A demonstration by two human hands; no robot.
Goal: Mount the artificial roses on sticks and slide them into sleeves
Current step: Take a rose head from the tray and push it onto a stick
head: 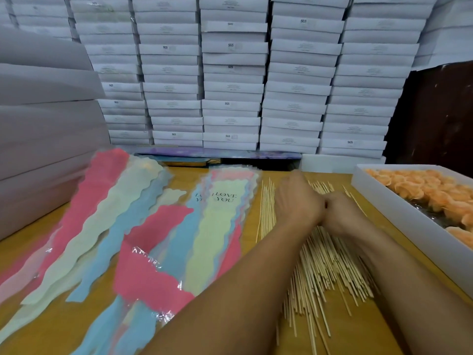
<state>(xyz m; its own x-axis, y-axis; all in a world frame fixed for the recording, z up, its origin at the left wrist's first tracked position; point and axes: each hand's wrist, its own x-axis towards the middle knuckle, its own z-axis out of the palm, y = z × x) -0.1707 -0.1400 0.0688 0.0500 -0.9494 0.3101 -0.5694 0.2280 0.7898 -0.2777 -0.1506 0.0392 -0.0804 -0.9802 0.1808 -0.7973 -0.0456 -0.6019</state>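
1. The left hand (297,203) and the right hand (343,213) meet above the heap of sticks (322,265), knuckles touching, backs turned to the camera.
2. The fingers of both hands are hidden behind the backs of the hands; I cannot tell whether they are curled, spread, or holding anything.
3. The sticks lie loose on the yellow worktop (358,326) toward its right side; their middle part is covered by the two forearms, and a thinner row shows just left of the left hand.
4. The orange roses (419,190) fill a white tray (389,198) along the right edge of the worktop; the tray is cut off by the frame edge.
5. The sleeves (220,221) lie fanned over the left and middle of the worktop in pink, pale green and blue; one reads "I LOVE YOU". Those at the near left run out of the frame and are blurred.
6. White boxes (230,88) stand stacked along the far edge; most of their labels are too small to read.
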